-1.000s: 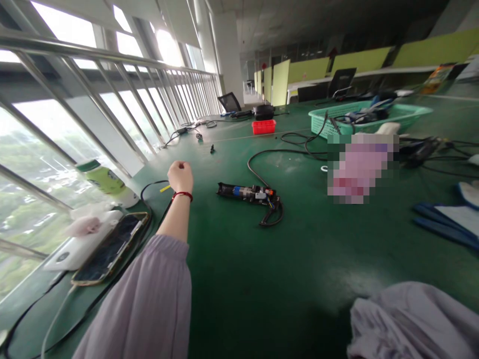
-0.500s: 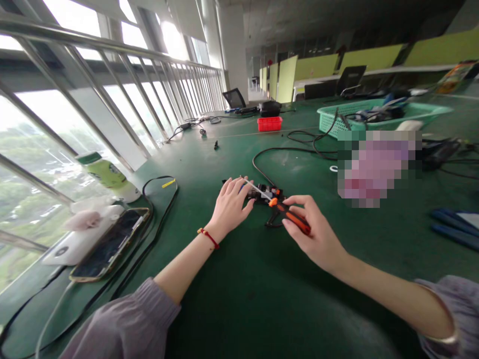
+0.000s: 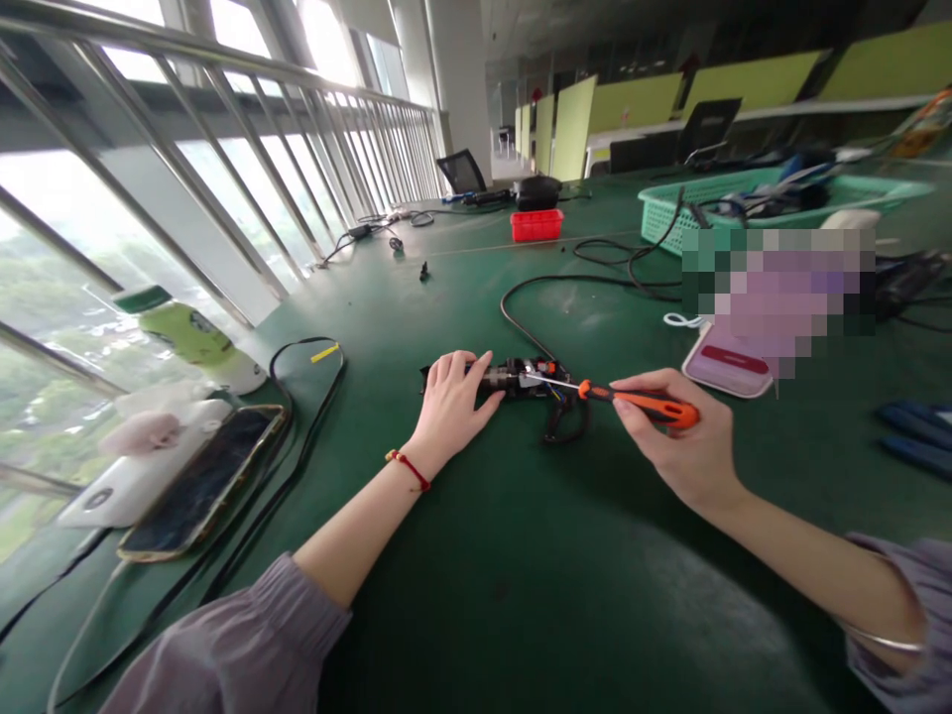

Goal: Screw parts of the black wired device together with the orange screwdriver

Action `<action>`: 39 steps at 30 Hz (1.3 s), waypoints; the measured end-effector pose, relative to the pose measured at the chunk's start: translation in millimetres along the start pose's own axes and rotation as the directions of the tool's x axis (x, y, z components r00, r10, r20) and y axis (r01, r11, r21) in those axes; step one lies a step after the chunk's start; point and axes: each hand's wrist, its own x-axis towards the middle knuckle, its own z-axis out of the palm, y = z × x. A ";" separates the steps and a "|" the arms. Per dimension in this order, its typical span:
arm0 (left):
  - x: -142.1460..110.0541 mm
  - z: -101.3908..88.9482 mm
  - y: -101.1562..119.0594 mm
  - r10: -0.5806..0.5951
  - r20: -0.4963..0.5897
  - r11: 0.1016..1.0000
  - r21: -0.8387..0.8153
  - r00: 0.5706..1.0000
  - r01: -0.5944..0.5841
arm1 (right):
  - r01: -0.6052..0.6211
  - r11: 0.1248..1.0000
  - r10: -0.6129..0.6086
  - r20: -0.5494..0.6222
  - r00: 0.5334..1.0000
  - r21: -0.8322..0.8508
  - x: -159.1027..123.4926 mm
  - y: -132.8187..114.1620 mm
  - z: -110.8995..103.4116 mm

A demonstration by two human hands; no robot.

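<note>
A black elongated device point(image 3: 513, 377) lies on the green table, its inner parts and a few coloured wires exposed, with a dark loop-like handle point(image 3: 565, 421) toward me. My left hand point(image 3: 451, 397) rests over its left part, fingers curled across the far side and thumb on the near side, holding it down. In my right hand point(image 3: 680, 436) is a screwdriver point(image 3: 640, 402) with an orange and black handle, gripped between thumb and fingers. The shaft points left, and its tip is at the device's exposed middle; whether it touches a screw, I cannot tell.
A black cable point(image 3: 513, 295) runs from the device toward a green basket point(image 3: 661, 213) of tools. Farther back sits a red basket point(image 3: 536, 226). At left are a phone point(image 3: 204, 486), a bottle point(image 3: 193, 337) and a black strap point(image 3: 308, 436). Blue-handled pliers point(image 3: 918, 436) lie at right.
My right hand has moved right with the screwdriver, whose tip went from beside my left fingers to the device's middle. The screwdriver now lies flatter. My left hand stays on the device.
</note>
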 end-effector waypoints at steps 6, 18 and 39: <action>-1.2 0.1 -0.9 0.003 0.021 0.999 -0.046 1.000 -0.002 | 0.027 0.999 -0.028 -0.028 0.999 -0.033 -1.0 0.1 -0.5; 0.5 -3.0 0.3 -0.002 0.081 0.999 -0.049 0.997 0.006 | -0.006 0.995 0.005 0.009 1.000 0.101 -1.0 9.4 0.7; 0.8 -3.7 0.7 0.001 0.100 1.000 -0.023 0.995 0.002 | 0.018 0.992 -0.017 -0.009 1.000 0.126 -3.1 11.2 1.3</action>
